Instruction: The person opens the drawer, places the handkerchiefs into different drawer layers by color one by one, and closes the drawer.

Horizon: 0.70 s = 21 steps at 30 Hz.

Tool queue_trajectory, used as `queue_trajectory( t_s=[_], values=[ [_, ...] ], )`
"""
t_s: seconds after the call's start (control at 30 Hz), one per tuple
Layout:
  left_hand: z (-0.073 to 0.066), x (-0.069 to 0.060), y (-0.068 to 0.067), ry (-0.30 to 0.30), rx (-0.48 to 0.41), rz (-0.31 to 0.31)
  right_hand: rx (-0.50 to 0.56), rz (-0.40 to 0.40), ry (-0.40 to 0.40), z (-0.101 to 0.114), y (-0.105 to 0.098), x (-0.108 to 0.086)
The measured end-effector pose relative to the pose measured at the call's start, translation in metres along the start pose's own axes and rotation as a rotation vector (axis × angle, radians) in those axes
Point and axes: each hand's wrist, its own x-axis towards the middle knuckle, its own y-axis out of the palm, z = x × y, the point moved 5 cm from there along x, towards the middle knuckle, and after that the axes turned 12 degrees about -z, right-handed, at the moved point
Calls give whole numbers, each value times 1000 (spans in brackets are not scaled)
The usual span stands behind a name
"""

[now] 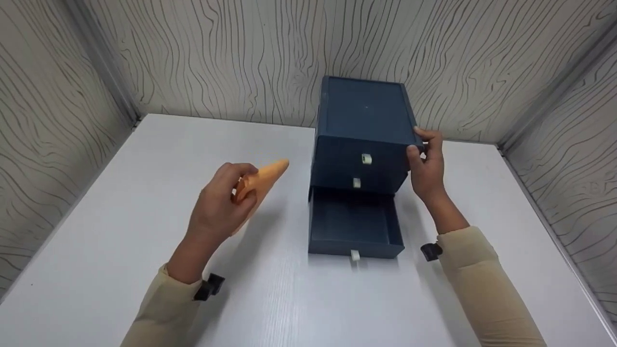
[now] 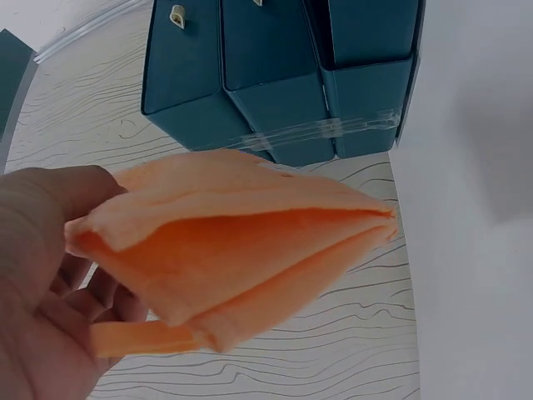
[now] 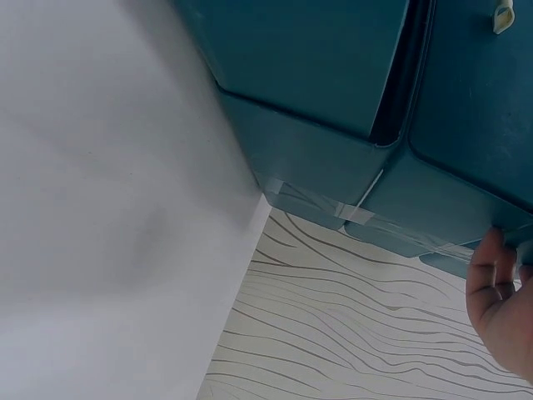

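My left hand (image 1: 219, 202) pinches a folded orange cloth (image 1: 265, 179) above the table, left of the drawer unit. In the left wrist view the cloth (image 2: 250, 258) hangs in loose layers, and a narrow strip of it sticks out below the fingers. A dark blue three-drawer unit (image 1: 366, 111) stands toward the back. Its bottom drawer (image 1: 356, 249) is pulled out and shows a bare floor; the two drawers above are pushed in. My right hand (image 1: 429, 166) grips the unit's upper right front corner, thumb at the front edge. In the right wrist view some of its fingers are out of frame.
Small pale pull tabs (image 1: 367, 159) stick out from the drawer fronts. Clear tape (image 3: 358, 214) runs along the unit's side. The white table (image 1: 270, 299) meets wood-grain patterned panels (image 1: 231, 62) at the back and sides.
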Motion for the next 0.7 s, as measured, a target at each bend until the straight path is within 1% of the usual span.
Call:
queue_trajectory(
  t_s=[0.17, 0.37, 0.57, 0.7],
  values=[
    [-15, -2, 5, 72, 8, 19, -5, 7, 13, 1, 0, 0],
    [-31, -6, 11, 128, 9, 35, 2, 6, 16, 1, 1, -1],
    [-45, -11, 19, 209, 6, 40, 25, 4, -10, 0, 1, 0],
    [-52, -15, 27, 248, 16, 67, 32, 5, -15, -1, 1, 0]
  ],
)
